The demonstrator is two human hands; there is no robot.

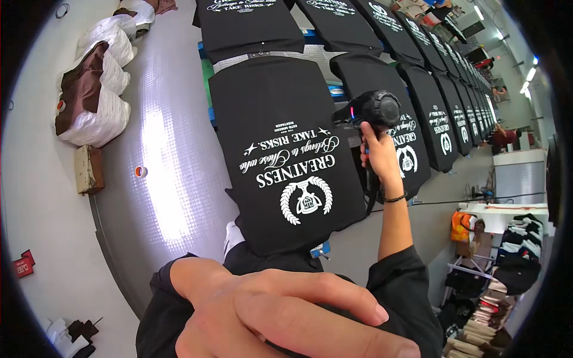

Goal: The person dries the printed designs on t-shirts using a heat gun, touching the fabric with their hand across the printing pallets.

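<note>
My right hand point(380, 156) is wrapped round the handle of a black hair dryer point(382, 108). The dryer is above the gap between two black shirts, its nozzle pointing left. Beneath it on the left, a black shirt point(268, 113) lies flat on a board with white lettering and a wreath emblem, upside down from here. Another printed black shirt point(412, 128) is partly behind the dryer. Close to the camera at the bottom, my left hand point(280, 307) has its fingers stretched out to the right and holds nothing visible; part of it is cut off.
Rows of printed black shirts point(439, 113) run to the upper right. A shiny grey floor point(161, 149) lies left, with a small round roll point(140, 172), white sacks point(110, 89) and a brown box point(89, 170). Piled clothes point(519, 262) are lower right. A dark cable crosses right of my arm.
</note>
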